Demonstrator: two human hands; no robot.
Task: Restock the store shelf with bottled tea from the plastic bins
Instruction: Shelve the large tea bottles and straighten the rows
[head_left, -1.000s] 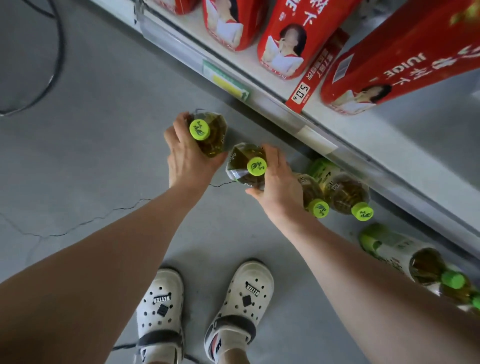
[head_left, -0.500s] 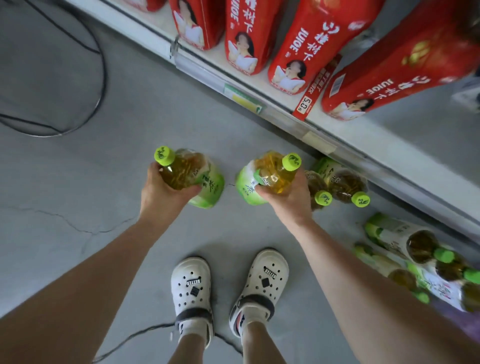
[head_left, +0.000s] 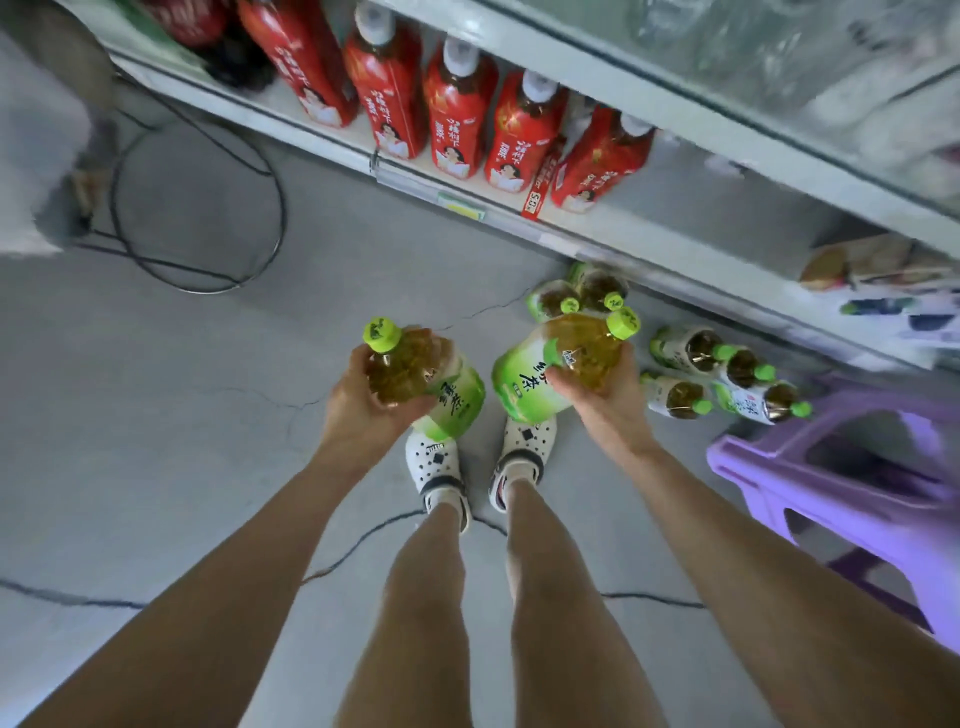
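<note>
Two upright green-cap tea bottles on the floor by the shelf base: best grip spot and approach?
Likely the shoulder just below the cap, from above. The two upright bottles stand pressed together against the shelf base, so their sides are crowded, while the caps and narrow necks point up and stay exposed.

The tea bottles (head_left: 566, 364) are clear glossy plastic with shiny green-and-white film labels and matt lime plastic caps (head_left: 383, 335). The red-wrapped bottles (head_left: 457, 111) on the shelf (head_left: 675, 197) gleam too. The shelf looks like smooth painted metal. The floor (head_left: 156, 415) is matt grey concrete, cracked. The purple stool (head_left: 841, 483) is smooth plastic; the clogs (head_left: 435, 462) are matt white foam-like plastic.
</note>
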